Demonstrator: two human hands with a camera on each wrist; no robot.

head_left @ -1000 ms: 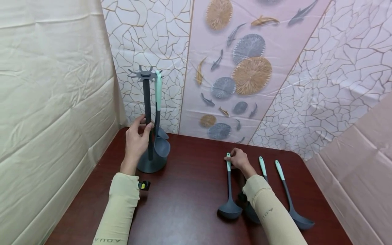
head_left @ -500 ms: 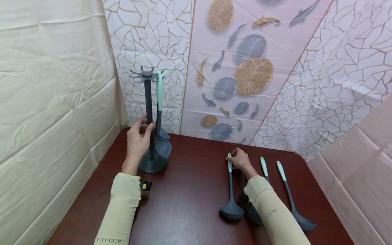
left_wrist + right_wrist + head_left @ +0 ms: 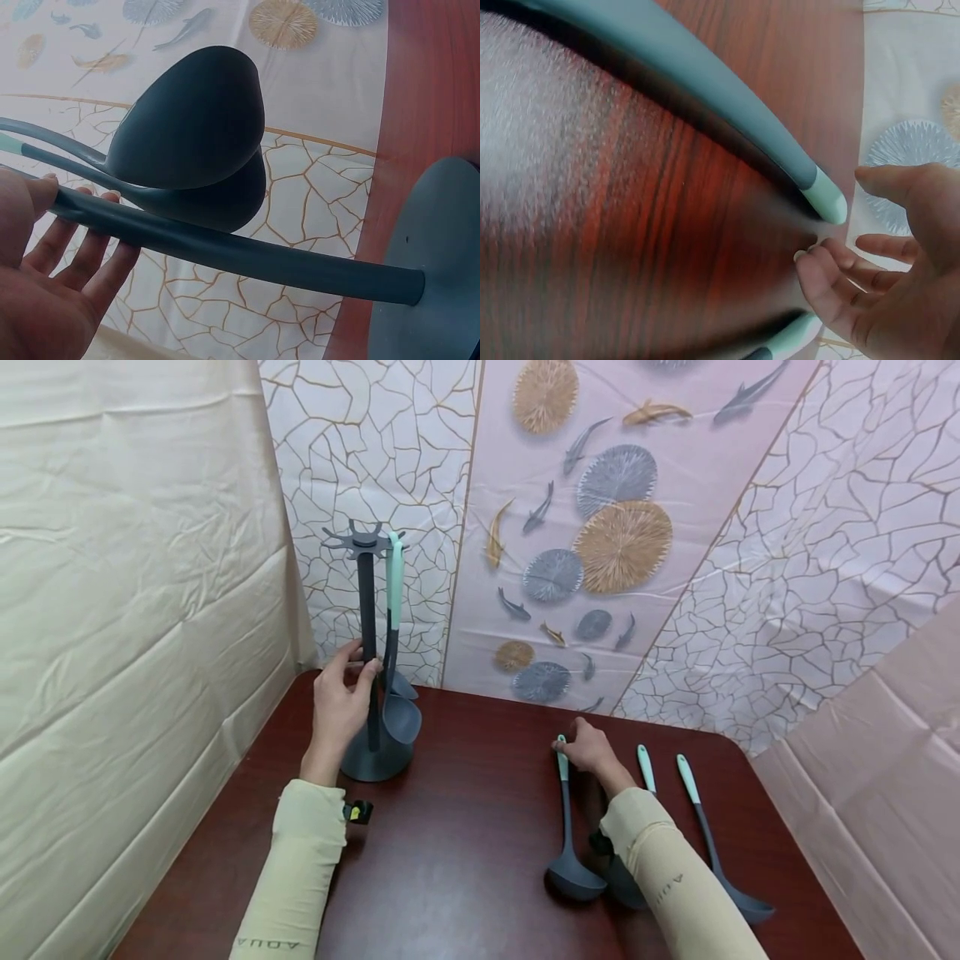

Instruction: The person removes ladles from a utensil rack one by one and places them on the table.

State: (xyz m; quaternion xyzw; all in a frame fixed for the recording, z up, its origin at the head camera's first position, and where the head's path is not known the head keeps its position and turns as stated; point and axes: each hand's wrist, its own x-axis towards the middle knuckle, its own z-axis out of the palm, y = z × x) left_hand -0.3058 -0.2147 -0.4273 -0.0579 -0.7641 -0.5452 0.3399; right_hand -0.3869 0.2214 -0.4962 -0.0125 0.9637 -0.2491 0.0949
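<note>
My left hand (image 3: 339, 697) grips the dark pole of a utensil stand (image 3: 367, 610), thumb on one side and fingers behind. Two ladles hang there: the nearer ladle (image 3: 395, 585) has a mint handle, and the other's bowl (image 3: 403, 685) shows behind it. In the left wrist view their bowls (image 3: 191, 120) overlap beside the pole. My right hand (image 3: 588, 747) is at the handle end of the leftmost ladle (image 3: 566, 814) lying on the table. The right wrist view shows that handle tip (image 3: 829, 199) between spread thumb and loosely bent fingers, with a gap around it.
A second ladle (image 3: 647, 767) lies partly hidden under my right forearm, and a third ladle (image 3: 705, 827) lies farther right. The dark red table (image 3: 450, 827) ends at a patterned cloth wall (image 3: 525, 652); plain cloth (image 3: 150, 635) hangs at the left.
The leftmost lying ladle's bowl has swung slightly right, its handle end staying near my right hand. My right hand has shifted a little over the handle end. My left hand keeps its grip.
</note>
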